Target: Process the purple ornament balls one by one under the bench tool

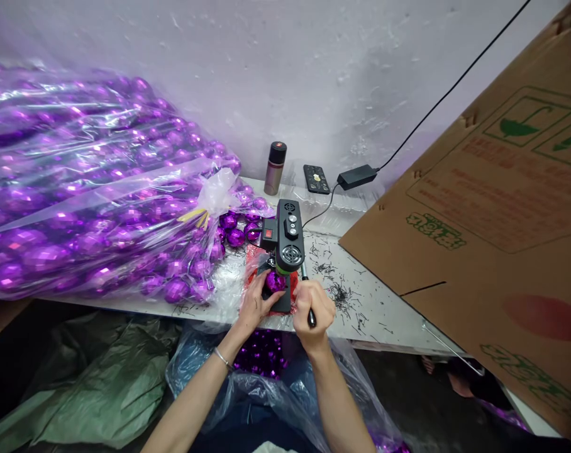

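A black press-like machine (pixel 290 236) with a red switch stands on the white table. Under its head sits a shiny purple ball (pixel 275 281), held between the thumb and fingers of my left hand (pixel 258 300). My right hand (pixel 315 306) is wrapped round the black-ended lever (pixel 312 319) at the machine's right side. Beneath the ball lie a black base plate (pixel 280 304) and some red material. More loose purple balls (pixel 236 237) lie just left of the machine.
A big clear bag of purple balls (pixel 87 189) fills the left. A large cardboard box (pixel 478 251) leans in from the right. Behind the machine are a bottle (pixel 275 168), a phone (pixel 316 179) and a power adapter (pixel 356 177). Dark bits (pixel 341 294) litter the table (pixel 384 318).
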Available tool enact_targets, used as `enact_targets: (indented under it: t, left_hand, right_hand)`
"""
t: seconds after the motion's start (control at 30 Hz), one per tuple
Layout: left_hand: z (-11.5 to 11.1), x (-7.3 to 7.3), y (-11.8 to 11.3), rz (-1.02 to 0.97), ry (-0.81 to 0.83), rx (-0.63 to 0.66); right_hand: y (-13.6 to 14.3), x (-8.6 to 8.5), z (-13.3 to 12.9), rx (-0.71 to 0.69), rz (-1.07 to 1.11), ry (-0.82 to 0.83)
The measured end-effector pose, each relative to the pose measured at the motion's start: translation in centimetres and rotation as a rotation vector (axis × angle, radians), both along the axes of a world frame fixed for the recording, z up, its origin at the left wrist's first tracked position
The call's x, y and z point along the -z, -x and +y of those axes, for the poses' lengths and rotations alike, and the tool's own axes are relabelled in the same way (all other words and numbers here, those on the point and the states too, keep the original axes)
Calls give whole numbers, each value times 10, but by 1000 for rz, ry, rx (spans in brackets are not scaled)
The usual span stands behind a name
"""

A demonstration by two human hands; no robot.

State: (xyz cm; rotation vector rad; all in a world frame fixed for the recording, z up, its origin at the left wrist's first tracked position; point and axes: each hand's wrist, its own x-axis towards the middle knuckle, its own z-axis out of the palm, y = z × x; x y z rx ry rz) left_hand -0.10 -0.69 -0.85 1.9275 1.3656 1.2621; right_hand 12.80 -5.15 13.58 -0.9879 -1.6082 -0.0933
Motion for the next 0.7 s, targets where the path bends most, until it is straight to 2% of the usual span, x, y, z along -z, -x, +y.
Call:
enact_targets:
  t: [0.17,0.27,0.7]
  left_hand:
    - [-1,1,-2,-14,-27,-11]
    - [-2,0,-4,-18,-30,-25]
    - [-4,-4,-3,5,26,-12]
  right_hand:
    - [2,34,2,42,24,-74]
    - [4,46,3,49,67,-72]
    - [1,64,7,29,106,-99]
